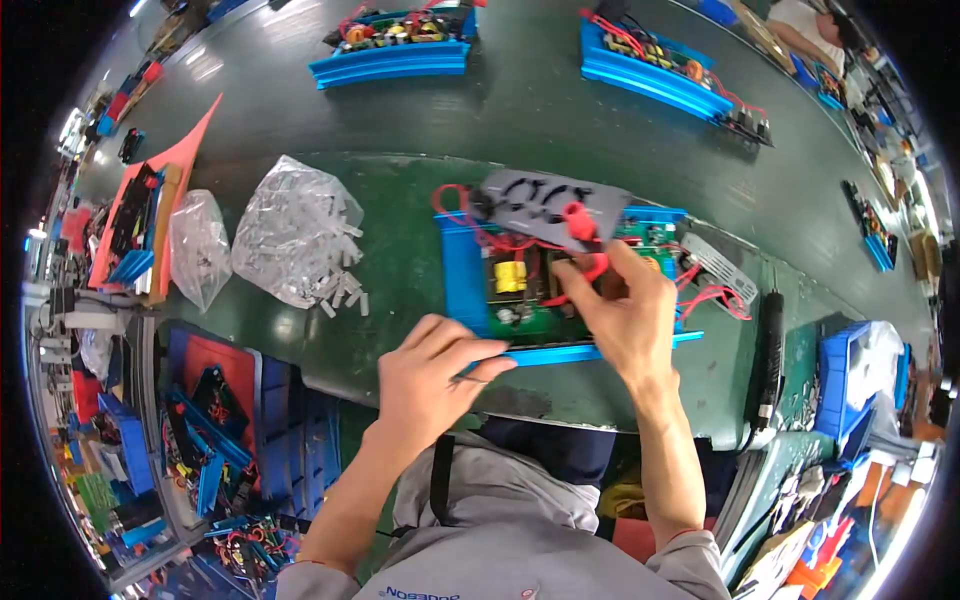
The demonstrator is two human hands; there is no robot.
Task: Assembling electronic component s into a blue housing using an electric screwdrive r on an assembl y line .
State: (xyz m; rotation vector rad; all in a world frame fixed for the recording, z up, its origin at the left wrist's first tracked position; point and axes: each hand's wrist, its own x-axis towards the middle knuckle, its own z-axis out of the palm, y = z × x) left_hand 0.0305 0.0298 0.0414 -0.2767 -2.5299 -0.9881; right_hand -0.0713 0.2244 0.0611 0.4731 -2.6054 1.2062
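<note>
A blue metal housing [463, 280] with a green circuit board [540, 328] inside lies on the bench in front of me. My left hand [432, 375] is closed at the housing's near left edge, its fingertips touching the rail; whatever they pinch is too small to make out. Over the board, my right hand [632, 305] is closed on a red wire [594, 268], its fingertips partly hiding the parts below. A grey end plate [545, 205] with black sockets and a red terminal tilts behind the board. To the right, red leads run to a silver vented plate [718, 268].
Clear plastic sleeves spill from a bag [290, 235] on the left, beside another plastic bag [199, 250]. Two blue housings with boards [390, 62] [655, 82] stand at the far side. A black electric screwdriver [771, 350] hangs right; a blue bin [840, 380] stands beyond it.
</note>
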